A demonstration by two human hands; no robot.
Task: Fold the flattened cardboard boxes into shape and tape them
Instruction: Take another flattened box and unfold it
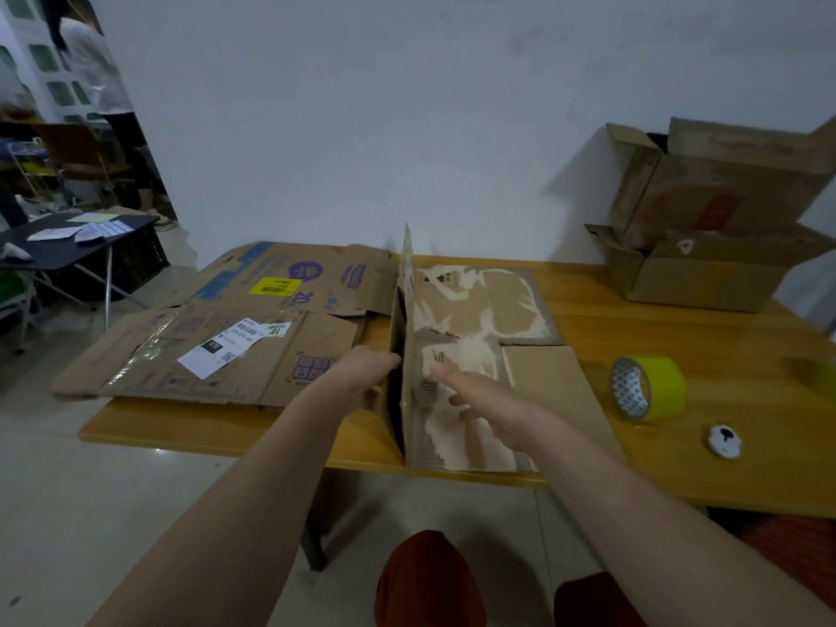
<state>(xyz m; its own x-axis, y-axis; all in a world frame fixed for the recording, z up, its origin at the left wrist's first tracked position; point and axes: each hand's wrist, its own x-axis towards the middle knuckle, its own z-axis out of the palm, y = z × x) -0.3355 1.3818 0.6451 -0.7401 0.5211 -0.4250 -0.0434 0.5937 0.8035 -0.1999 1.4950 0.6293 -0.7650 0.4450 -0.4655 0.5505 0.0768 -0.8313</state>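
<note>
— How far along are you?

— Barely begun. My left hand point(368, 371) grips the raised panel of the torn brown flattened cardboard box point(470, 319) mid-worktop; my right hand's point(486, 400) fingers lie loose on it.

— And taping?

— Untouched: yellow-green tape roll point(649, 387) right, more flattened printed boxes point(217, 350) left.

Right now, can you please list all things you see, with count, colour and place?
wooden table: 1, yellowish, centre and right
box being folded: 1, brown with torn pale patches, table middle, left panel lifted upright
flattened boxes: 2, brown with purple print and labels, table left, overlapping
open boxes: 2, brown, stacked at far right by the wall
tape roll: 1, yellow-green, right of the folded box
small round thing: 1, white and black, near the tape
black table: 1, far left
left hand: grips upright panel
right hand: open, over flat panel
</note>
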